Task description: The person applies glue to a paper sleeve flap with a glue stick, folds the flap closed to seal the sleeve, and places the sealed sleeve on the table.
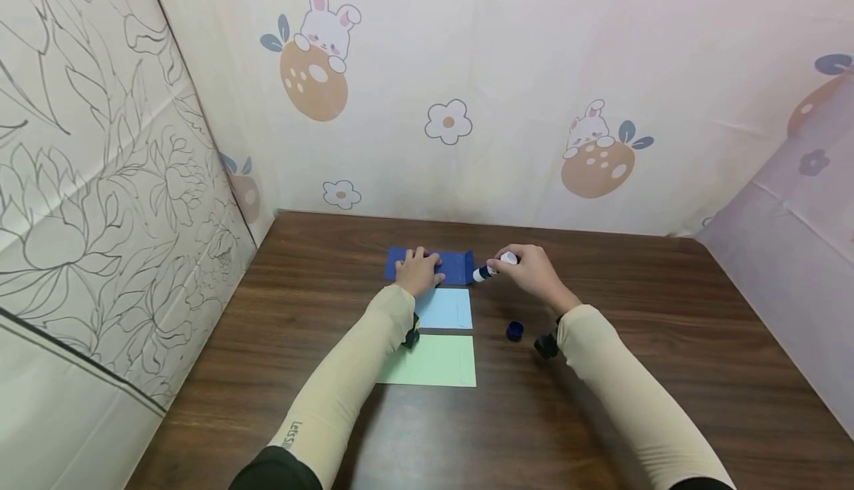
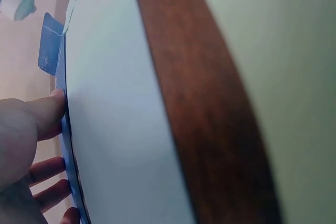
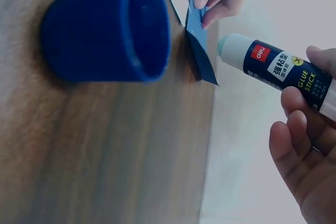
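A dark blue envelope (image 1: pixel 455 267) lies at the back of the row, its right-end flap (image 2: pixel 50 44) folded up. My left hand (image 1: pixel 417 273) rests on it, fingers spread and pressing it to the table. Between thumb and fingers my right hand (image 1: pixel 534 271) pinches an uncapped glue stick (image 3: pixel 283 69), tilted with its tip (image 3: pixel 229 49) close to the flap. The stick's blue cap (image 3: pixel 89 32) sits on the table below the right wrist. Nearer me lie a light blue envelope (image 1: pixel 448 309) and a pale green envelope (image 1: pixel 440 362), both partly covered by my left arm.
The brown wooden table (image 1: pixel 600 401) ends at the back against a wall cloth (image 1: pixel 507 171) with rabbit prints. Another cloth with line-drawn flowers (image 1: pixel 100 201) hangs at the left. Dark wrist cameras sit under both wrists.
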A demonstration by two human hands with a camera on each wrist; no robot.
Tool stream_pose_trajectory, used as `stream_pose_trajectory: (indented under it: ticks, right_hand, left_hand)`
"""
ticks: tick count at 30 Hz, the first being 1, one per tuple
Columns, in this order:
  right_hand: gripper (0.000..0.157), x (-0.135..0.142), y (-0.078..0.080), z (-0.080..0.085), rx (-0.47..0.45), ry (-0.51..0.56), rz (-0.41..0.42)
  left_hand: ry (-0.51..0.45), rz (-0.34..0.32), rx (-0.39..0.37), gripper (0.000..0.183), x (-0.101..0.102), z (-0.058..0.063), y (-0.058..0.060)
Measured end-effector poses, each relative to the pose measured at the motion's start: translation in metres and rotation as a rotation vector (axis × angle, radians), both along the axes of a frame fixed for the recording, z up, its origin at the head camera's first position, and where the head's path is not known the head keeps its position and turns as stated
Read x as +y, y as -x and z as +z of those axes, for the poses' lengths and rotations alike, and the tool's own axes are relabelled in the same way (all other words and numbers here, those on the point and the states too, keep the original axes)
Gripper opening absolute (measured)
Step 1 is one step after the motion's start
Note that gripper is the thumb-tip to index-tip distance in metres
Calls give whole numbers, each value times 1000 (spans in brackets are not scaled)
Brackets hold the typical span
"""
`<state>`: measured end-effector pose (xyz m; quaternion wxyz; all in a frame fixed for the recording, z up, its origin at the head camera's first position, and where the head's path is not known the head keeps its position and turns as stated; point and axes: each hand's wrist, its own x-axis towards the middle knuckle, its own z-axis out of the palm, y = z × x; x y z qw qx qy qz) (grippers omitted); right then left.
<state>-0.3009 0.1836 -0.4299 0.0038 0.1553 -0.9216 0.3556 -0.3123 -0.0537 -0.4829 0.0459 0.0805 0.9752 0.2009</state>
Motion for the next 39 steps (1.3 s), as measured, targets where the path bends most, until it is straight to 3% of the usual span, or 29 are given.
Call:
stream_pose_trajectory:
  ticks: [12,27,39]
  right_hand:
    - [33,2,-3,-5,-19,40,-20]
    - [33,1,2,-3,-22,52,-6]
    - [34,13,0,-4,-12,142,-94]
  left_hand:
    - [-5,2,-6,35,0,7,-4]
    - [17,2,-7,34,3,3,0]
    - [51,-4,-14,28,9,15,-4]
